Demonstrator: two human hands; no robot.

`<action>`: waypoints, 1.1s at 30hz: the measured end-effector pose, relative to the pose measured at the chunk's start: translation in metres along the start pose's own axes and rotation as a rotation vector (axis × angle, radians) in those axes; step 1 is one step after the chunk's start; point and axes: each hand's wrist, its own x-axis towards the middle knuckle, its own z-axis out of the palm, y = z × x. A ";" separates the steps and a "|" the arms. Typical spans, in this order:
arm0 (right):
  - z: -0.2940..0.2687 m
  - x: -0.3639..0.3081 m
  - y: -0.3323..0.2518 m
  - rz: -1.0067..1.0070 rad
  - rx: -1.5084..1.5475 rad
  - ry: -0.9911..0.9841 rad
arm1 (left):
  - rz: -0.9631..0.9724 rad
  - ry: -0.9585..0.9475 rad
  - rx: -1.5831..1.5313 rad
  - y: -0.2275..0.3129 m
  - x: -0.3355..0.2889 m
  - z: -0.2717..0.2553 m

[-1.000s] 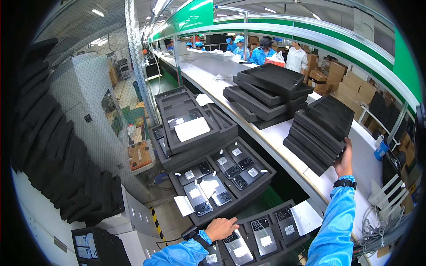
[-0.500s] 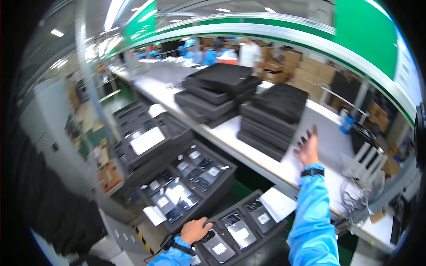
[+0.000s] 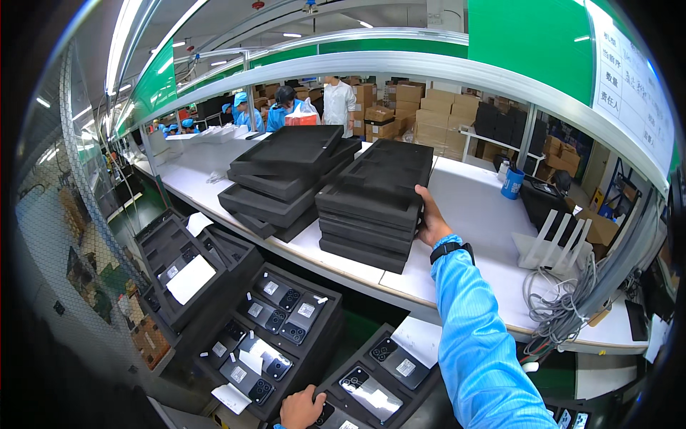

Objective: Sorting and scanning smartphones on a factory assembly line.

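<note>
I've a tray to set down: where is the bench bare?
The bench is bare between the right hand, blue cup and router. Leftward, the left stack and right stack crowd it; cables crowd the router's near side.

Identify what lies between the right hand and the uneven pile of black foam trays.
In the head view, the neater stack of black foam trays lies between the right hand and the uneven pile.

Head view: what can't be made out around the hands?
Head view:
- Phone by the left hand: lower end, cut off by the bottom edge.
- White sheet: right side, hidden by the right sleeve.
- Stack by the right hand: lower layers' tops, hidden by those above.
</note>
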 end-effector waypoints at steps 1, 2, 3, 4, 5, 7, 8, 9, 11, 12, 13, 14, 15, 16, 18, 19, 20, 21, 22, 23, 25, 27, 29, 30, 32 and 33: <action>0.003 0.001 0.003 0.005 -0.003 -0.003 | -0.006 0.000 -0.003 -0.001 -0.001 0.000; 0.007 0.003 0.007 -0.013 -0.023 -0.012 | -0.001 0.011 -0.012 -0.002 -0.002 0.001; 0.012 0.005 0.011 -0.028 -0.043 -0.023 | 0.001 0.023 -0.020 -0.003 -0.004 0.002; 0.018 0.001 0.012 -0.020 -0.094 -0.029 | -0.021 0.025 -0.025 -0.002 -0.007 0.001; 0.018 -0.002 0.009 -0.014 -0.144 -0.036 | -0.016 0.019 -0.020 0.002 -0.007 -0.003; -0.008 0.033 0.024 0.028 -0.201 0.003 | -0.035 0.016 -0.024 0.000 -0.011 -0.004; -0.008 0.039 0.031 0.020 -0.183 -0.033 | -0.025 0.011 -0.030 -0.007 -0.012 0.003; -0.016 0.044 0.035 0.005 -0.122 -0.051 | -0.017 0.004 -0.042 -0.014 -0.012 0.011; -0.023 0.040 0.031 -0.117 -0.104 -0.086 | 0.028 0.058 -0.080 -0.008 -0.011 0.007; -0.036 0.042 0.027 -0.085 -0.104 -0.081 | 0.061 0.097 -0.102 -0.006 -0.008 0.008; -0.052 0.042 0.025 -0.049 -0.091 -0.103 | 0.094 0.128 -0.122 -0.007 -0.006 0.012; -0.039 0.011 0.018 -0.032 -0.165 0.066 | 0.077 0.083 -0.110 -0.007 -0.004 0.011; -0.014 -0.019 0.018 -0.057 -0.280 0.286 | 0.069 0.038 -0.094 -0.008 -0.003 0.007; -0.010 -0.046 0.023 -0.168 -0.311 0.282 | 0.028 0.031 -0.100 -0.008 -0.003 0.003; -0.003 -0.120 0.023 -0.362 -0.440 0.058 | -0.009 0.023 -0.078 -0.009 -0.003 0.003; 0.005 -0.167 0.021 -0.421 -0.538 -0.159 | -0.050 0.018 -0.051 -0.007 -0.005 0.001; 0.003 -0.204 0.020 -0.352 -0.722 -0.347 | -0.058 0.034 -0.057 -0.005 -0.007 -0.006; 0.008 -0.248 0.026 -0.121 -0.588 -0.536 | -0.050 0.067 -0.071 -0.015 -0.011 0.000; 0.010 -0.281 0.031 0.151 -0.728 -0.589 | -0.093 0.023 -0.043 -0.015 -0.013 -0.006; -0.006 -0.308 0.047 0.393 -0.674 -0.620 | -0.124 0.013 -0.035 -0.013 -0.012 -0.007; -0.048 -0.372 0.106 0.630 -0.476 -0.430 | -0.182 -0.027 -0.023 -0.007 -0.013 -0.009; -0.074 -0.434 0.162 0.834 -0.313 -0.056 | -0.108 0.013 -0.090 -0.012 -0.038 -0.021; -0.087 -0.473 0.211 0.983 -0.144 0.156 | -0.028 0.108 -0.248 -0.032 -0.072 -0.031; -0.100 -0.481 0.239 0.983 -0.117 0.166 | 0.011 0.184 -0.215 -0.038 -0.092 -0.040; -0.131 -0.492 0.290 1.224 0.018 0.349 | -0.076 0.282 -0.268 -0.065 -0.133 -0.041; -0.135 -0.500 0.308 1.232 0.042 0.359 | -0.206 0.306 -0.348 -0.093 -0.156 -0.040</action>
